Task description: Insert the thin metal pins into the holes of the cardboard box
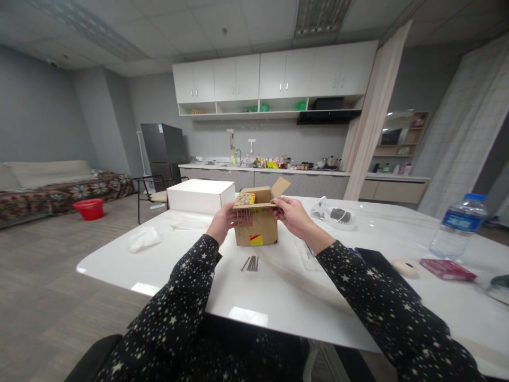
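Observation:
A small brown cardboard box (257, 227) with open flaps and a yellow and red label stands on the white table (278, 286) in front of me. My left hand (223, 220) grips its left side, fingers closed on the front flap, which has several nails stuck through it. My right hand (292, 214) pinches the box's right top edge. Several loose nails (250, 263) lie on the table just in front of the box.
A white box (200, 195) sits behind on the left, a crumpled tissue (143, 238) at the left edge. To the right lie a white device (333, 215), a dark phone (377, 260), tape roll (404, 267), red packet (447, 269) and water bottle (457, 226). Kitchen counter behind.

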`<state>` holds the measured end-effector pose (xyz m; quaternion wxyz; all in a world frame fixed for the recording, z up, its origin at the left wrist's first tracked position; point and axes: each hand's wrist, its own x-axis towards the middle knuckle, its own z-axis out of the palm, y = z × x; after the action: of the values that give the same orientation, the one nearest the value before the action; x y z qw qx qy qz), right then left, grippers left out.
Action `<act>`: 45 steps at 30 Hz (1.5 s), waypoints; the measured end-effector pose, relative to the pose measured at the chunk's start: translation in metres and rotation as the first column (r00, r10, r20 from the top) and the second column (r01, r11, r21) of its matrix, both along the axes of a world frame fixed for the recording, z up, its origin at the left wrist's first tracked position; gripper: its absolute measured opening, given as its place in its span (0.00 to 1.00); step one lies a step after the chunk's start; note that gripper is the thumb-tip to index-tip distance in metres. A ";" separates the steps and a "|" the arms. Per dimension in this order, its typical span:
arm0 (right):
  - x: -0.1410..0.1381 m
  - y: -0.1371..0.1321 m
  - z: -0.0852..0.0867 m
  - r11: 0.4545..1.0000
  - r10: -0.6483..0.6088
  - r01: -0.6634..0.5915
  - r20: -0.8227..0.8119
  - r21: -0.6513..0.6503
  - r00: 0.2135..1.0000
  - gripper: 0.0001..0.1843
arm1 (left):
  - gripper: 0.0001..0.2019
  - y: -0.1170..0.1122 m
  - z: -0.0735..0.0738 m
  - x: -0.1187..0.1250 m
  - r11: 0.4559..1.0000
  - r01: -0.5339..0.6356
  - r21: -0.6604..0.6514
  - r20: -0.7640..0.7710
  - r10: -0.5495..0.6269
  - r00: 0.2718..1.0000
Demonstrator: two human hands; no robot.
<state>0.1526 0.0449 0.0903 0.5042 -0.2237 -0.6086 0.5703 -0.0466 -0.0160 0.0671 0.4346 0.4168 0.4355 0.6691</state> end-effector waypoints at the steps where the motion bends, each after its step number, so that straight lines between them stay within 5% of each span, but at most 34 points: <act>1: 0.000 0.000 0.002 1.000 0.002 -0.002 0.011 -0.008 1.000 0.12 | 0.22 0.000 0.001 0.000 1.000 0.007 -0.010 0.000 -0.007 1.000; 11: 0.009 0.001 -0.016 0.995 0.094 -0.097 0.229 0.002 0.969 0.13 | 0.22 0.003 -0.017 -0.008 0.999 -0.040 -0.010 0.020 0.040 0.999; 15: 0.019 0.001 -0.011 0.977 -0.090 0.008 0.377 0.214 0.922 0.15 | 0.25 0.002 -0.021 -0.014 0.997 -0.077 0.011 -0.085 0.077 0.993; 18: 0.026 0.005 -0.004 0.946 -0.216 0.095 0.385 0.309 0.897 0.14 | 0.25 -0.005 -0.021 -0.017 0.965 -0.255 0.052 -0.171 0.260 0.950; 22: 0.032 0.010 0.008 0.979 -0.153 0.102 0.299 0.178 0.942 0.13 | 0.21 -0.021 -0.018 -0.006 0.816 -0.556 0.160 -0.123 0.575 0.808; 26: 0.036 0.010 0.024 0.999 0.022 -0.025 0.110 0.024 0.994 0.10 | 0.21 -0.034 -0.014 0.020 0.924 -0.350 0.156 0.010 0.353 0.936; 29: 0.034 0.011 0.032 0.998 0.070 -0.070 -0.019 0.005 0.997 0.10 | 0.22 -0.038 -0.015 0.040 0.962 -0.272 0.029 0.134 0.266 0.955; 33: 0.024 0.017 0.031 0.991 -0.020 0.027 -0.050 0.134 0.999 0.13 | 0.21 -0.035 -0.020 0.062 0.987 -0.090 -0.136 0.194 0.116 0.974; 37: 0.014 0.018 0.030 0.905 -0.215 0.194 0.014 0.380 0.977 0.17 | 0.23 -0.024 -0.013 0.086 0.959 0.184 -0.218 0.223 -0.134 0.966; 40: 0.011 0.017 0.032 0.847 -0.295 0.245 0.035 0.472 0.955 0.18 | 0.21 -0.013 -0.002 0.101 0.953 0.243 -0.181 0.327 -0.175 0.929; 45: 0.011 0.023 0.030 0.867 -0.252 0.198 0.060 0.457 0.966 0.15 | 0.09 0.001 0.006 0.112 0.970 0.198 -0.138 0.472 -0.112 0.875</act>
<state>0.1632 0.0675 0.1198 0.5684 -0.2042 -0.7216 0.3383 0.0653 -0.0146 0.0733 0.6140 0.2384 0.3445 0.6689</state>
